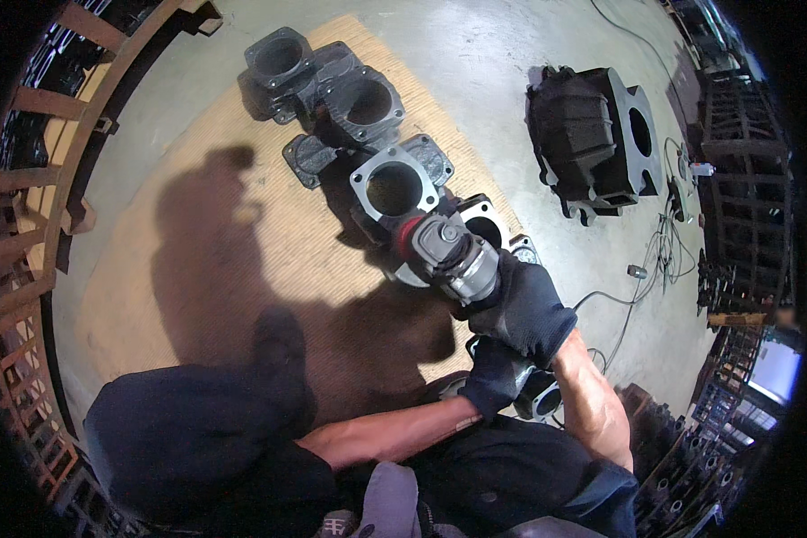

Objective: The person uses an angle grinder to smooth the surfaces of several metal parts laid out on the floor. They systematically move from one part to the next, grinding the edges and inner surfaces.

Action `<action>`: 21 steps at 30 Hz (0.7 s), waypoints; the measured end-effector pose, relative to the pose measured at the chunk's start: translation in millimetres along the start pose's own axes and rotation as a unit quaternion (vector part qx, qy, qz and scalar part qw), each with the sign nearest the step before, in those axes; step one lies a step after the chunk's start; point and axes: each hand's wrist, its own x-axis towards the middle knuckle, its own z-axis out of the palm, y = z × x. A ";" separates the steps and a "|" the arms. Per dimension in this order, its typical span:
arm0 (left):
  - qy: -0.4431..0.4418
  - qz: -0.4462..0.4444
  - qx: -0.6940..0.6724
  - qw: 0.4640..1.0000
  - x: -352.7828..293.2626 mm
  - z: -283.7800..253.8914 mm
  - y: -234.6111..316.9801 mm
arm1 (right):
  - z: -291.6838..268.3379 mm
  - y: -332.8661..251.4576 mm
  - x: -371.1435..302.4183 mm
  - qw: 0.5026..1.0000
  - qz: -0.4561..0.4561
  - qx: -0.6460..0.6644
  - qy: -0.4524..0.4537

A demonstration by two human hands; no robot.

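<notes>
Both my hands wear dark gloves. My right hand (531,309) is closed round the body of an angle grinder (462,260), just behind its silver-grey head. Lower down, my left hand (495,378) is closed at the grinder's rear end; its fingers are partly hidden. The grinder's red disc (409,235) lies against or very near a flanged metal casting (360,186) with a round bore and a bright ring face. Whether they touch, I cannot tell. Another casting with a bright flange (482,215) sits right behind the grinder, partly covered by it and my right hand.
Dark flanged castings (365,99) stand farther off on the tan ribbed mat (215,323). A big black housing (592,139) rests on the grey floor at right, near tangled cables (663,251). Brown metal racking (49,179) borders the left. More dark parts (681,457) lie lower right.
</notes>
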 end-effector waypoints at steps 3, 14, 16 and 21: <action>-0.025 -0.026 -0.012 0.999 14.6 3.1 2.8 | -21.1 -7.8 4.4 0.998 0.051 0.029 0.009; 0.027 0.062 0.131 0.989 -2.4 -5.3 3.3 | -1.8 -6.2 4.2 0.999 0.023 -0.044 -0.014; 0.030 0.044 0.123 0.991 -5.1 -2.3 -3.7 | 0.7 -11.9 4.6 0.998 0.015 -0.059 -0.019; 0.032 0.053 0.045 0.997 10.5 0.7 -14.1 | -2.3 -9.0 10.2 0.996 0.023 -0.087 0.014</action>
